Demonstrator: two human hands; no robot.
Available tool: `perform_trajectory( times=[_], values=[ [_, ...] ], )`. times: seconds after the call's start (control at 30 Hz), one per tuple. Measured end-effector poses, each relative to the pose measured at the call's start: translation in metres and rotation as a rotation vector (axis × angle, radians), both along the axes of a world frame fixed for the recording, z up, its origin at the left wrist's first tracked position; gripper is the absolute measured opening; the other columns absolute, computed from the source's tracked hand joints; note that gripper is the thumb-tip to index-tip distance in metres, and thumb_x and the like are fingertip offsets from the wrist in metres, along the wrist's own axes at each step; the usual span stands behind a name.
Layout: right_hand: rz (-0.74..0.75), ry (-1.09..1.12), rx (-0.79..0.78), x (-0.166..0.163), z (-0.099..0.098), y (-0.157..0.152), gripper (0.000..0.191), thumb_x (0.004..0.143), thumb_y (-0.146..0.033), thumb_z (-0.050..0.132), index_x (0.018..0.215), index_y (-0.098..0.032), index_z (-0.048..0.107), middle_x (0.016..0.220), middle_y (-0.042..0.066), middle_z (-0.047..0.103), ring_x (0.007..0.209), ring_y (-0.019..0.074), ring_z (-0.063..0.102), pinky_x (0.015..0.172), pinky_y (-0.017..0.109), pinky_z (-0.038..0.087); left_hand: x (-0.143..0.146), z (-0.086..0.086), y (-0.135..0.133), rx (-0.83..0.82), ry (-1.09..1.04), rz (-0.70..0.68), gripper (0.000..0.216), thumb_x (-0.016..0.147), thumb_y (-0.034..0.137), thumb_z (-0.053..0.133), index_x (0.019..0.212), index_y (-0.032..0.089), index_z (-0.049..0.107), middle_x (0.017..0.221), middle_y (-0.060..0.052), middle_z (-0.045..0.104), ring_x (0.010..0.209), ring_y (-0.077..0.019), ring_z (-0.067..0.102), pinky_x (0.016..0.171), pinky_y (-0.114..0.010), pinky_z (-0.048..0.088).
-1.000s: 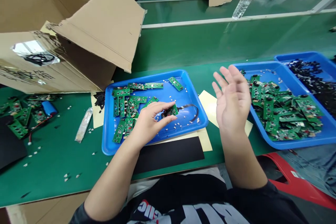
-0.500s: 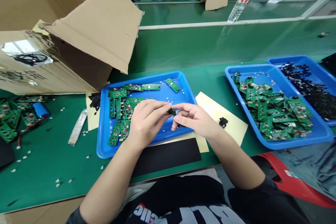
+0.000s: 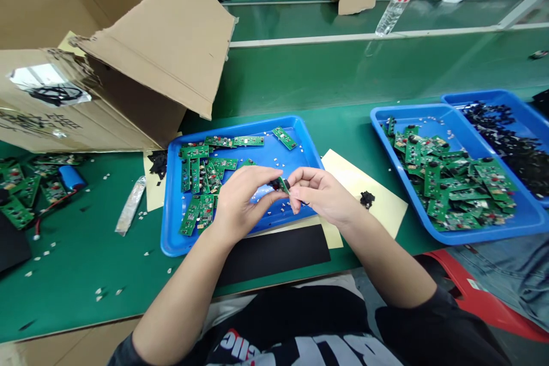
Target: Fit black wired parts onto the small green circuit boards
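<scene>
Above the front right part of a blue tray (image 3: 171, 240), my left hand (image 3: 242, 197) pinches a small green circuit board (image 3: 283, 184) with black parts on it. My right hand (image 3: 319, 193) is closed on the board's other end, thumb and forefinger at its edge. Most of the board is hidden by the fingers. Inside the tray, several circuit boards (image 3: 195, 174) lie in rows to the left. Another single circuit board (image 3: 283, 138) rests near the back right corner.
A second blue tray (image 3: 467, 237) at right holds heaped circuit boards; behind it a third tray (image 3: 484, 94) holds small black parts. A large open carton (image 3: 163, 34) stands at left. Yellow paper (image 3: 386, 214) with a black clump (image 3: 366, 200) and a black strip (image 3: 278, 254) lie nearby.
The circuit board has turned between my fingers, so more of its face and black parts show. My left thumb now presses from below. The view has shifted slightly.
</scene>
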State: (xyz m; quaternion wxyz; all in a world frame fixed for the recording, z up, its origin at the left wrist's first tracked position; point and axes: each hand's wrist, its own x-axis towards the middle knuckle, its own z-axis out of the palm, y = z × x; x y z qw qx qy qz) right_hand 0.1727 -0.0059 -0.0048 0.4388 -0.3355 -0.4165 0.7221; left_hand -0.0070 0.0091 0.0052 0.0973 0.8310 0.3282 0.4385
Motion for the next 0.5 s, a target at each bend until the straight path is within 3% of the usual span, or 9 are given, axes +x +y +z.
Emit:
perform_trajectory(
  times=[0.1, 0.27, 0.37, 0.5],
  values=[
    [-0.056, -0.076, 0.095, 0.000, 0.003, -0.002, 0.011, 0.073, -0.023, 0.069, 0.074, -0.019, 0.059, 0.054, -0.005, 0.062, 0.050, 0.0090, 0.059, 0.054, 0.024, 0.049, 0.001, -0.003, -0.003, -0.183, -0.075, -0.086, 0.029, 0.080, 0.033, 0.067, 0.105, 0.020, 0.063, 0.097, -0.006, 0.071, 0.087, -0.0171, 0.068, 0.081, -0.030, 0.056],
    [-0.294, -0.337, 0.386, -0.003, 0.006, -0.009, 0.005, 0.077, -0.021, 0.064, 0.076, -0.020, 0.059, 0.067, -0.002, 0.063, 0.059, 0.0102, 0.059, 0.059, 0.024, 0.049, 0.008, -0.006, -0.010, -0.456, -0.233, -0.149, 0.041, 0.083, 0.030, 0.063, 0.123, 0.020, 0.055, 0.105, -0.008, 0.069, 0.093, -0.0167, 0.068, 0.078, -0.025, 0.058],
    [-0.396, -0.484, 0.539, -0.006, 0.006, -0.011, 0.004, 0.079, -0.019, 0.060, 0.076, -0.020, 0.058, 0.069, -0.002, 0.064, 0.061, 0.0105, 0.059, 0.059, 0.024, 0.049, 0.011, -0.004, -0.013, -0.497, -0.195, -0.145, 0.036, 0.087, 0.025, 0.057, 0.122, 0.018, 0.057, 0.101, -0.007, 0.071, 0.083, -0.0141, 0.069, 0.074, -0.021, 0.058],
    [-0.383, -0.615, 0.657, -0.005, 0.005, -0.009, 0.004, 0.082, -0.020, 0.056, 0.078, -0.020, 0.058, 0.068, -0.002, 0.063, 0.061, 0.0111, 0.058, 0.058, 0.023, 0.047, 0.013, -0.003, -0.014, -0.508, -0.207, -0.112, 0.032, 0.087, 0.021, 0.054, 0.119, 0.017, 0.060, 0.105, -0.007, 0.072, 0.086, -0.0149, 0.070, 0.076, -0.021, 0.057]
  ],
)
